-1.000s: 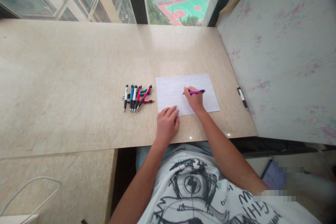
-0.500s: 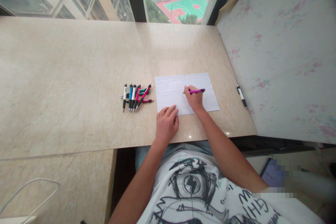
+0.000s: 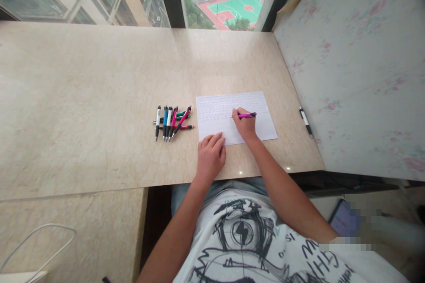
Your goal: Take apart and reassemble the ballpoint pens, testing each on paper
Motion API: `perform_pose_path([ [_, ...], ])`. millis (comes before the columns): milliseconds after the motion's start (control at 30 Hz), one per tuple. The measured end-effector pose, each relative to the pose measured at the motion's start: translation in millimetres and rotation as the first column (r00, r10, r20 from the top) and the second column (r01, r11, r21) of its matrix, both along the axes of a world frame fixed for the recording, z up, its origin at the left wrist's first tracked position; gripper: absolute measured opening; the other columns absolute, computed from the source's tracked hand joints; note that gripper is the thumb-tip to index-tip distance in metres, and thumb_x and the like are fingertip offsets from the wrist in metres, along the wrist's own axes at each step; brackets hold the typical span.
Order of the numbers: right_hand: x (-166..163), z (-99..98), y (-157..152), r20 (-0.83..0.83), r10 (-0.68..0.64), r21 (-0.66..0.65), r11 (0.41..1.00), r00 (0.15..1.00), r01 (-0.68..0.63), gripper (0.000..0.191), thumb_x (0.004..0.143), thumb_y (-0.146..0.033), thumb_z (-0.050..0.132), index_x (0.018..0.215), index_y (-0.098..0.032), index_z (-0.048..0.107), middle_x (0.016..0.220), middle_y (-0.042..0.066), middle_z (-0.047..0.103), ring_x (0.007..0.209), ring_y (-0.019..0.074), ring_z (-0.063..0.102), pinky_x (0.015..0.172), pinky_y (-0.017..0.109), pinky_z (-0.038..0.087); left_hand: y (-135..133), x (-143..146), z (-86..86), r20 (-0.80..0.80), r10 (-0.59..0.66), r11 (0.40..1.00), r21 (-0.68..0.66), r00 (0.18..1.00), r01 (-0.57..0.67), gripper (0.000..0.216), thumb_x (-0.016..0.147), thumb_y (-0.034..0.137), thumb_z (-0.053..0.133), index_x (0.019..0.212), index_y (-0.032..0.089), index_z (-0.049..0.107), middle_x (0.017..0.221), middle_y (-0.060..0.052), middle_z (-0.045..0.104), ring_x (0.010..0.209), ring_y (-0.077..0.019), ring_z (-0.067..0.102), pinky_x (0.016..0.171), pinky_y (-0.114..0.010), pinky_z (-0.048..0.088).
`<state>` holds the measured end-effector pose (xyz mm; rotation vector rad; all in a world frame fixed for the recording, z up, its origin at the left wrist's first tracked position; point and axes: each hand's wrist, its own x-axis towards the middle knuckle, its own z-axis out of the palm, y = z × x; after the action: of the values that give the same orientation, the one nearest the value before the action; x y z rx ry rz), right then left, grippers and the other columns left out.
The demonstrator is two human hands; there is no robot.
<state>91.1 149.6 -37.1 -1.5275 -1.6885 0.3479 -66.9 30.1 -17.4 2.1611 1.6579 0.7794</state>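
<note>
A white sheet of paper (image 3: 212, 130) with rows of handwriting across its upper part lies on the counter. My right hand (image 3: 245, 124) rests on it, fingers closed around a purple pen (image 3: 247, 115) whose tip meets the paper near the last written rows. My left hand (image 3: 211, 152) lies flat over the sheet's lower left edge, fingers stretched out. To the left of the paper sits a loose pile of pens: a white pen (image 3: 158, 123), a blue pen (image 3: 165, 121), a pink pen (image 3: 182, 121) and several others, some crossing underneath.
The stone counter (image 3: 83, 97) runs along a window (image 3: 229, 0). Another white pen (image 3: 306, 122) lies against the flowered wall (image 3: 358, 75) at the right. A white cable (image 3: 49, 225) loops over the lower ledge at the left.
My right hand and the purple pen have shifted very slightly left on the paper. My left hand and the other pens have stayed in place.
</note>
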Motion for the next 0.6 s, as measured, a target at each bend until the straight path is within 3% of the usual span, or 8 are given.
perform_pose_path([
  [600, -0.4, 2.9, 0.7, 0.008, -0.031, 0.006, 0.999, 0.999, 0.031, 0.036, 0.093, -0.03, 0.045, 0.058, -0.022, 0.038, 0.05, -0.005, 0.038, 0.048, 0.0098, 0.032, 0.052, 0.026, 0.024, -1.0, 0.3, 1.3, -0.024, 0.006, 1.0, -0.019, 1.0, -0.006, 0.028, 0.09, 0.019, 0.056, 0.116, 0.023, 0.066, 0.133, -0.006, 0.064, 0.119, -0.0265, 0.053, 0.103, -0.045, 0.042],
])
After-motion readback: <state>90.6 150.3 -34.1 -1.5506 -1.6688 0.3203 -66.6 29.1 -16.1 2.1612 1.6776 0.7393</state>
